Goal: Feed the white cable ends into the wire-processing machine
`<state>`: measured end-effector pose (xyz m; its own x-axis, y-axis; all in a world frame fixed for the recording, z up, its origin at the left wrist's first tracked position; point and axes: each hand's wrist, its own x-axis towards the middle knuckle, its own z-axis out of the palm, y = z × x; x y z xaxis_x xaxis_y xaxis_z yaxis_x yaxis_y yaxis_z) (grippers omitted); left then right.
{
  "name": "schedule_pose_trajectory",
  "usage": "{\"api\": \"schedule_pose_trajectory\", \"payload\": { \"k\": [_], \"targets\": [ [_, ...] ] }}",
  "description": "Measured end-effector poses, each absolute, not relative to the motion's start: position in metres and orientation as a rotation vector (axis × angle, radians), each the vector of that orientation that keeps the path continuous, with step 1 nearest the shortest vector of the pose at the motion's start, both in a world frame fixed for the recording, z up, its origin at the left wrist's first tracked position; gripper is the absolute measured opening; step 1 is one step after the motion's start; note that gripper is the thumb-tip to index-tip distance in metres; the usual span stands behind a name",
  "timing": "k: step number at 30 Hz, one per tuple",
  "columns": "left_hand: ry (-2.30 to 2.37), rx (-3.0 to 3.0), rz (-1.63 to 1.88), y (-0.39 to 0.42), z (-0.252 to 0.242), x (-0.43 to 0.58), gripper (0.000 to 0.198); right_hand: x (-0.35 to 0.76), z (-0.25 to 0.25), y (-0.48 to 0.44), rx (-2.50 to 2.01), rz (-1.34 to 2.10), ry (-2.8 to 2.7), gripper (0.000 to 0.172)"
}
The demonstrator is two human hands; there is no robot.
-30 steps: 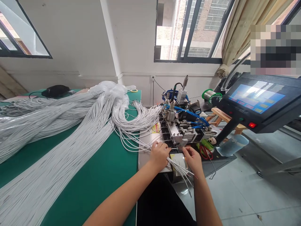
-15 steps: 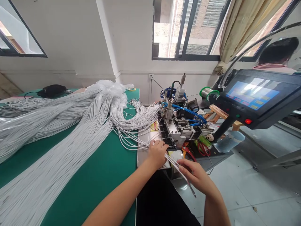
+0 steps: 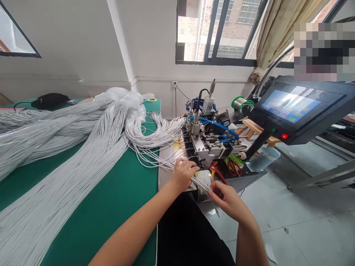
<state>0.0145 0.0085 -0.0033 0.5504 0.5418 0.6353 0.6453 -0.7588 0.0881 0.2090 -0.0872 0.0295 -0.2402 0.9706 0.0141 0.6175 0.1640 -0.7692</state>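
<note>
My left hand [image 3: 183, 174] is closed around a small bunch of thin white wires [image 3: 202, 183] at the front edge of a metal plate [image 3: 166, 168]. The wire ends run right and down into my right hand [image 3: 226, 199], whose fingers pinch them. Both hands sit just in front of a small bench machine [image 3: 210, 142] with blue air hoses. The wires trail back left into a loose loop of white wires [image 3: 155, 138] on the green table [image 3: 111, 207].
Large heaps of white wires [image 3: 55, 147] cover the green table at left. Red-handled scissors [image 3: 234, 168] lie beside the machine. A touch-screen control box [image 3: 294, 107] stands on an arm at right. A solder spool [image 3: 240, 103] sits behind. Another person is at far right.
My right hand has come down from the machine's front and slid along the wire ends toward me. The left hand kept its grip. The view shifted slightly right.
</note>
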Motion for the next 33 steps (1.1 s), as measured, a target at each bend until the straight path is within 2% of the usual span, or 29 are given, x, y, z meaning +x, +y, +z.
{"api": "schedule_pose_trajectory", "payload": {
  "k": [4, 11, 18, 25, 33],
  "targets": [
    [-0.588, -2.664, -0.956, 0.003, 0.003, 0.012, 0.027, 0.214, 0.035, -0.091, -1.453, 0.872, -1.897, 0.025],
    [-0.430, -2.613, -0.954, -0.004, 0.009, 0.014, 0.027, 0.241, 0.041, -0.100, -1.394, 0.947, -1.591, 0.020],
    [-0.426, -2.602, -1.005, -0.007, 0.006, 0.014, 0.027, 0.224, 0.015, -0.085, -1.343, 0.707, -1.118, 0.025],
    [-0.570, -2.518, -1.010, -0.004, -0.002, 0.019, 0.019, 0.206, 0.000, -0.069, -1.354, 0.571, -0.959, 0.031],
    [-0.894, -2.417, -0.966, -0.003, 0.002, 0.019, 0.022, 0.210, -0.004, -0.039, -1.193, 0.848, -1.057, 0.033]
  ]
}}
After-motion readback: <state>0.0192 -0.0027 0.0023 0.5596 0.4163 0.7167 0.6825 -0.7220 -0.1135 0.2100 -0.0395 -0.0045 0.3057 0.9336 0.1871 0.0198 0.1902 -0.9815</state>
